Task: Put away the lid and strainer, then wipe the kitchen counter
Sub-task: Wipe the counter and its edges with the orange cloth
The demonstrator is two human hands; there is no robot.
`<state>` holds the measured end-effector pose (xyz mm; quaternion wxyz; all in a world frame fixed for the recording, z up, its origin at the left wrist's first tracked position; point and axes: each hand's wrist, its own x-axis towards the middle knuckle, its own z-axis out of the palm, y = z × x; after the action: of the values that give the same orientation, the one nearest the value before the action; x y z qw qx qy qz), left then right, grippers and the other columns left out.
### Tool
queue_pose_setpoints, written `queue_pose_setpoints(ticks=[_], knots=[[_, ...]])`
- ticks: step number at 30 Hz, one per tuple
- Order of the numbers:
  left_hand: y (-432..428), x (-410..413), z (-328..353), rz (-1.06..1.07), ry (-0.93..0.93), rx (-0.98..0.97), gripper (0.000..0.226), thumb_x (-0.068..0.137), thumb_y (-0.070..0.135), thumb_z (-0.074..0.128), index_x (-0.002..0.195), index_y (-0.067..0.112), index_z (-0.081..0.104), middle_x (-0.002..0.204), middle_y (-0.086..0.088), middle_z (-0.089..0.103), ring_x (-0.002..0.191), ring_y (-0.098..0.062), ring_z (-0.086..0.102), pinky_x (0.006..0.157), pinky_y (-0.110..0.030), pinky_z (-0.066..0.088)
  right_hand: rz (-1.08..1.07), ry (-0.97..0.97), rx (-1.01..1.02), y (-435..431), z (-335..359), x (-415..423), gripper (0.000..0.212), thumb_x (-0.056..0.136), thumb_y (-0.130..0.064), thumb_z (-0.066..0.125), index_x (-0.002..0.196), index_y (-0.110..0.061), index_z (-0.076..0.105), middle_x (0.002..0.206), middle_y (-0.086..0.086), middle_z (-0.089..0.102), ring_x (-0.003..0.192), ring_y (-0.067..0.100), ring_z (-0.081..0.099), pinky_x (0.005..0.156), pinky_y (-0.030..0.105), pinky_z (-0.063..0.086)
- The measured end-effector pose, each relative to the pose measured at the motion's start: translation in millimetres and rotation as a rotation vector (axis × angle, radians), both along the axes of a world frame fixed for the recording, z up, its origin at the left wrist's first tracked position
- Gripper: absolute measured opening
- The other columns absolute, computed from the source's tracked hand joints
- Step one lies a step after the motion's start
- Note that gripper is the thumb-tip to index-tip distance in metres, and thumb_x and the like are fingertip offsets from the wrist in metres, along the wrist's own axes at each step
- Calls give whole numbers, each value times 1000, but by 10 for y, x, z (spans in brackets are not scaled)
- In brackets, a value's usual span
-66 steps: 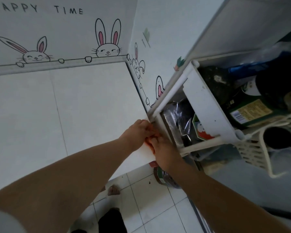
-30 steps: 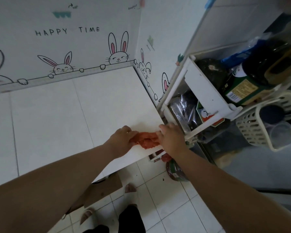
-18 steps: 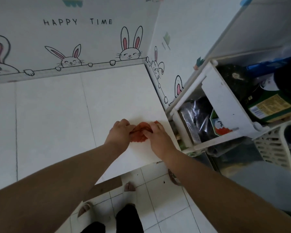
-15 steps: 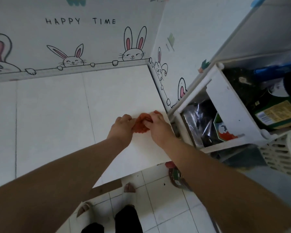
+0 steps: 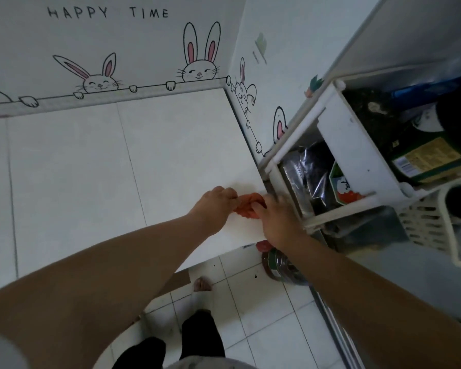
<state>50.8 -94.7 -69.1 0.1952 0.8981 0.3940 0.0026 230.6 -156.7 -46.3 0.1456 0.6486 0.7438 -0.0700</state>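
It looks like the wiping step — no lid or strainer in sight. Both hands meet over an orange cloth (image 5: 246, 209) at the counter (image 5: 96, 166) corner, beside the white rack (image 5: 357, 155). Left hand (image 5: 214, 206) pinches one end, right hand (image 5: 277, 217) curls over the other. Next, probably: bunch it flat and sweep across.

Head-worn view, steeply downward, close over counter (image 5: 91, 169)

Cloth (image 5: 248, 207) on counter (image 5: 91, 169) near its front right corner, shelf rack (image 5: 357, 155) just right
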Motion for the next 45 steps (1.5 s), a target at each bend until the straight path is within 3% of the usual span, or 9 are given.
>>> queue_pose_setpoints(ticks=[9, 15, 19, 22, 27, 31, 36, 41, 45], knots=[[-344, -534, 120, -133, 76, -79, 52, 88, -2, 42, 132, 25, 48, 115, -4, 52, 105, -22, 54, 85, -30, 49, -139, 192, -52, -512, -17, -783, 36, 84, -11, 57, 119, -7, 50, 120, 19, 46, 108, 31, 44, 93, 37, 43], [-379, -1217, 282, -106, 230, -139, 52, 88, -2, 39, 129, 27, 52, 119, -2, 54, 112, -21, 53, 93, -28, 45, -247, 398, -129, -667, -44, -1591, 52, 85, -11, 65, 132, -11, 44, 124, 16, 45, 112, 30, 47, 97, 37, 45], [-420, -1637, 462, -25, 342, -251, 42, 90, 4, 40, 122, 24, 58, 122, -1, 59, 114, -20, 53, 94, -28, 43, -267, 616, -252, -727, 40, -1986, 56, 85, -6, 67, 136, -13, 46, 121, 16, 50, 106, 30, 54, 98, 38, 50], [-406, -1836, 669, 46, 385, -356, 30, 88, 11, 47, 112, 22, 62, 117, 0, 63, 108, -18, 55, 90, -27, 44, -411, 1005, -462, -711, 246, -2181, 52, 85, 5, 65, 132, -15, 54, 123, 13, 58, 92, 23, 63, 79, 32, 61], [-217, -1992, 1192, 577, -231, -793, 21, 86, 4, 50, 100, 13, 63, 104, -8, 62, 98, -22, 57, 87, -34, 48, -693, 1337, -395, -309, 787, -2079, 46, 80, 20, 47, 112, -9, 61, 100, 13, 60, 87, 25, 60, 67, 27, 52], [-122, -1817, 1669, 683, -579, -913, 18, 91, 7, 46, 100, 8, 61, 96, -11, 66, 91, -21, 62, 89, -36, 53, -642, 1360, -323, -89, 1144, -1919, 23, 84, -2, 66, 91, -17, 50, 90, 19, 65, 73, 29, 63, 72, 37, 52], [-17, -1570, 2081, 623, -706, -851, 27, 94, 20, 45, 96, 7, 68, 87, -5, 67, 70, -13, 59, 70, -24, 53, -625, 1282, -92, 14, 1399, -1723, 29, 83, -8, 71, 87, -20, 46, 87, 10, 70, 64, 16, 71, 55, 25, 52], [118, -1381, 2308, 617, -722, -917, 54, 75, 65, 58, 111, 24, 62, 110, 6, 64, 104, -14, 58, 87, -36, 47, -662, 1543, -79, 75, 1756, -1418, 19, 92, -5, 62, 92, -24, 65, 83, -1, 74, 73, 15, 70, 68, 33, 57], [110, -1132, 2365, 437, -662, -1020, 61, 69, 36, 79, 119, 45, 47, 114, 2, 69, 106, -21, 64, 95, -40, 45, -719, 1726, -24, 67, 1984, -1177, 16, 95, -7, 58, 99, -19, 67, 79, -3, 76, 73, 14, 72, 68, 35, 59]])
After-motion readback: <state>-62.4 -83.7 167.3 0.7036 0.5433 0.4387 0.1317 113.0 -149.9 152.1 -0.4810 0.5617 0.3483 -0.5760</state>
